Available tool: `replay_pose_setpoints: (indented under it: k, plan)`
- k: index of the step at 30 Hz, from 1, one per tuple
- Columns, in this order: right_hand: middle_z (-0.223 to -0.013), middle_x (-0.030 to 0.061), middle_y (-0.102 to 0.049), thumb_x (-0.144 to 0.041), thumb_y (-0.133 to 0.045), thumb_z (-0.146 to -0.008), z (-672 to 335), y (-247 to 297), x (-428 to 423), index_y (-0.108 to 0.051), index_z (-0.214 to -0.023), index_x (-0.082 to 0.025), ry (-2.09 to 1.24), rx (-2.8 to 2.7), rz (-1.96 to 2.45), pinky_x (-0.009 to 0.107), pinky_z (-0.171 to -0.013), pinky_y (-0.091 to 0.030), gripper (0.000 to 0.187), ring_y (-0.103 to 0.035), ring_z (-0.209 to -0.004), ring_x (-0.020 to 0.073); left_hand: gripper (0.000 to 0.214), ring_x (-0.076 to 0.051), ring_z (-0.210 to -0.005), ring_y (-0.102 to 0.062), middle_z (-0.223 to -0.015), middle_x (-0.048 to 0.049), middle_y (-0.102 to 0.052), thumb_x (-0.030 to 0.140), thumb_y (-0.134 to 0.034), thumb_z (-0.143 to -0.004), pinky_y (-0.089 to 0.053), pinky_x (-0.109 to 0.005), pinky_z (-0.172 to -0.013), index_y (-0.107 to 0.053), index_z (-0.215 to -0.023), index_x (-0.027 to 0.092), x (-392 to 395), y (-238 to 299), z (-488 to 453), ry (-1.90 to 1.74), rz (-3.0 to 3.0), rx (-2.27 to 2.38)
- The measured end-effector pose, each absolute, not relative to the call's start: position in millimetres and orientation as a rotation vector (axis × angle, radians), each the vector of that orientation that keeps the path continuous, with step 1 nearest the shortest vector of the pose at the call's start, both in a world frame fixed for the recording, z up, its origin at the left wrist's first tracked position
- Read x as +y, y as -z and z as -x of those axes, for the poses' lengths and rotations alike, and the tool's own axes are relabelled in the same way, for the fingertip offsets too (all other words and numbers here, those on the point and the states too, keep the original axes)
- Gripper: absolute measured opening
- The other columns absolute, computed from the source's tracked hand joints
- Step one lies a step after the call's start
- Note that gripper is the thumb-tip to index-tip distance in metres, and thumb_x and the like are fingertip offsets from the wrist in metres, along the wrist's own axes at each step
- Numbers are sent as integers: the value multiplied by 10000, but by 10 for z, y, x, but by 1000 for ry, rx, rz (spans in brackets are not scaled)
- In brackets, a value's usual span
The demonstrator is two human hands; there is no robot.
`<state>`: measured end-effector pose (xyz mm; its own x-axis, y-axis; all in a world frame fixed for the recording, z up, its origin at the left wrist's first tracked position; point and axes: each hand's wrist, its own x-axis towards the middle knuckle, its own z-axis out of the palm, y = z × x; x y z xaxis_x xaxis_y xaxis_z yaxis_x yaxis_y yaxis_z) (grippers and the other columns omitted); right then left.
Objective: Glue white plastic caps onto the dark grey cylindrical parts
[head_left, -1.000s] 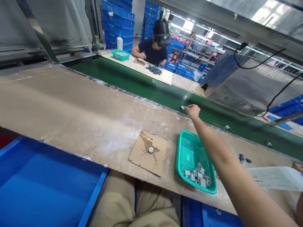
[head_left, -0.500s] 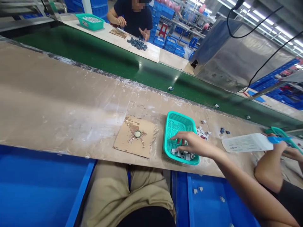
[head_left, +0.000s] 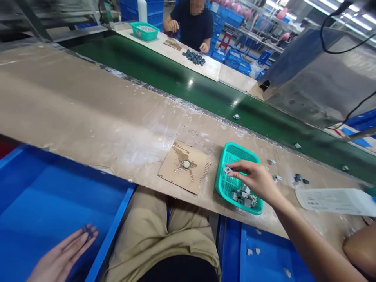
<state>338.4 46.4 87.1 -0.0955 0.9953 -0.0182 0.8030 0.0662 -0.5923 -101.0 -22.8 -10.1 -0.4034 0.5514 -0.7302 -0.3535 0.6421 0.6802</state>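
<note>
Low at the left, my left hand (head_left: 69, 250) is over a blue bin, its fingertips closed on a small dark piece (head_left: 88, 232). My right hand (head_left: 258, 178) pinches a small whitish square piece (head_left: 228, 169) between thumb and fingers, above the green basket (head_left: 221, 172). Several grey and white pieces (head_left: 245, 197) lie heaped in the basket's near end, partly under my right wrist. Left of the basket, a cardboard square (head_left: 169, 172) with brown glue-like stains bears a small round pale disc (head_left: 186, 164).
A green conveyor belt (head_left: 164, 82) carries a few small pieces. Blue bins (head_left: 58, 188) sit below the table edge on both sides. A white bottle (head_left: 331, 199) lies at the right beside another person's arm (head_left: 360, 246). Across the belt a person (head_left: 195, 29) sits near dark pieces (head_left: 194, 57).
My left hand has come into view at lower left with a dark piece. My right hand has risen from the basket with a whitish piece. The view has shifted left.
</note>
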Motion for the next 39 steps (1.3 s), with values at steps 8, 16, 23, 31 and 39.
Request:
replay_pose_setpoints:
  k: [8, 16, 23, 31, 39]
  plan:
    - [-903, 86, -683, -259, -548, -885, -2688, -702, 937, -686, -980, -171, -389, -2374, 1337, 319, -701, -539, 189, -648, -791, 197, 262, -199, -730, -677, -736, -65, -705, 83, -823, -491, -592, -223, -673, -708, -724, 108, 31, 44, 666, -1133, -22, 1313]
    - [-865, 93, -679, -235, -540, -882, -2603, -416, 1120, -695, -958, -165, -426, -2513, 1247, 320, -707, -542, 187, -652, -776, 202, 405, -134, -717, -653, -807, -61, -708, 211, -893, -421, -572, -162, -681, -726, -773, 102, -39, 113, 402, -1051, -110, 1183]
    - [-867, 69, -708, -321, -614, -825, -2525, -631, 1026, -697, -938, -193, -724, -2203, 1531, 337, -712, -532, 190, -665, -773, 206, 334, -133, -755, -658, -818, -70, -712, 227, -860, -524, -559, -161, -702, -719, -801, 104, 18, 41, 88, -1052, -164, 1021]
    - [-726, 65, -712, -387, -781, -640, -2358, -1126, 679, -696, -800, -155, -1453, -1522, 1566, 260, -608, -553, 294, -667, -629, 172, 269, -130, -648, -661, -659, -41, -697, 197, -877, -471, -570, -189, -641, -691, -649, 120, 270, -229, -540, -1086, -91, 741]
    - [-756, 68, -718, -342, -803, -626, -2291, -1195, 514, -699, -787, -156, -1471, -1558, 1533, 250, -622, -555, 266, -673, -680, 184, 207, -128, -672, -664, -722, -44, -720, 195, -849, -535, -562, -181, -640, -721, -687, 138, 272, -397, -693, -1083, -215, 677]
